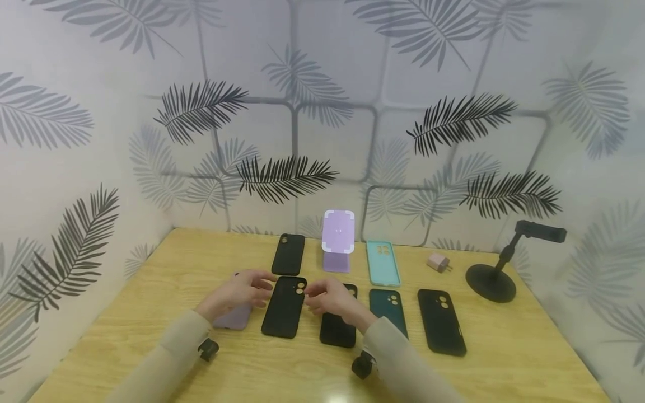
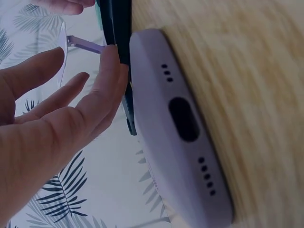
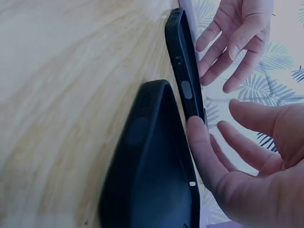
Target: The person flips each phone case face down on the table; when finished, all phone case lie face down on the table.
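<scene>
Several relaxed left fingers (image 2: 102, 83), spread apart, similarly parted right fingers (image 3: 210, 159), black phone case (image 1: 282, 313) between.

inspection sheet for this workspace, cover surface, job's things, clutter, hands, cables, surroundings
surface: table, pale wood grain
job's things: middle black case, lilac case and near black case, all lying flat
clutter: far black case, turquoise case, dark teal case, right-end black case, purple stand, plug, black stand
hands: left hand and right hand flank the middle black case, gripping nothing; contact unclear
cables: nothing seen
surroundings: leaf-patterned wall behind the table
</scene>
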A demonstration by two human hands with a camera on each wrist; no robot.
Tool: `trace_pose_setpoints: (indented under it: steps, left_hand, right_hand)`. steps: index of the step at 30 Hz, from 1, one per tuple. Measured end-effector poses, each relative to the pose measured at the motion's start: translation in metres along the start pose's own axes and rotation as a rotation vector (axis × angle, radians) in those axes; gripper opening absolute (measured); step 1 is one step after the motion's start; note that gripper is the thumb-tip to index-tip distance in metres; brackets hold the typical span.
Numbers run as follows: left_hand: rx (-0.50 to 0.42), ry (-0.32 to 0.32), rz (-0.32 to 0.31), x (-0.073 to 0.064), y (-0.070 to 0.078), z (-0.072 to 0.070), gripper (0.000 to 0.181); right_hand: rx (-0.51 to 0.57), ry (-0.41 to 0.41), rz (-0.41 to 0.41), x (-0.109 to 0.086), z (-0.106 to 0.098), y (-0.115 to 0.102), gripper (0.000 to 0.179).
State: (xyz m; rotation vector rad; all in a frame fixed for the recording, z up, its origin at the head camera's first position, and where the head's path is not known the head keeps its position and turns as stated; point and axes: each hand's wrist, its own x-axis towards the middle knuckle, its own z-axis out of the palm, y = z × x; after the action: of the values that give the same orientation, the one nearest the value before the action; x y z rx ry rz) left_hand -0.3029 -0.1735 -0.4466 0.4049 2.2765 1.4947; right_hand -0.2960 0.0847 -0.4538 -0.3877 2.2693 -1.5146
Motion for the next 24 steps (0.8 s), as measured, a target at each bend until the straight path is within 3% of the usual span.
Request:
trace_pose_setpoints:
  steps: [6, 12, 19, 24]
  left_hand:
    - [-0.023, 0.021, -0.060, -0.001, 0.004, 0.008, 0.044]
    - [-0.083, 0.061, -0.129, 0.001, 0.007, 0.011, 0.050]
    - [-0.182, 0.120, -0.150, 0.005, 0.009, 0.007, 0.066]
    - [-0.254, 0.100, -0.144, 0.008, 0.009, 0.004, 0.064]
  right_hand:
    - [0.047, -0.067, 0.018, -0.005, 0.001, 0.000, 0.036]
    - [0.067, -0.070, 0.027, -0.005, 0.003, -0.001, 0.038]
    - [0.093, -0.057, 0.041, -0.001, 0.004, -0.001, 0.035]
    - [0.076, -0.063, 0.025, 0.001, 0.008, 0.000, 0.036]
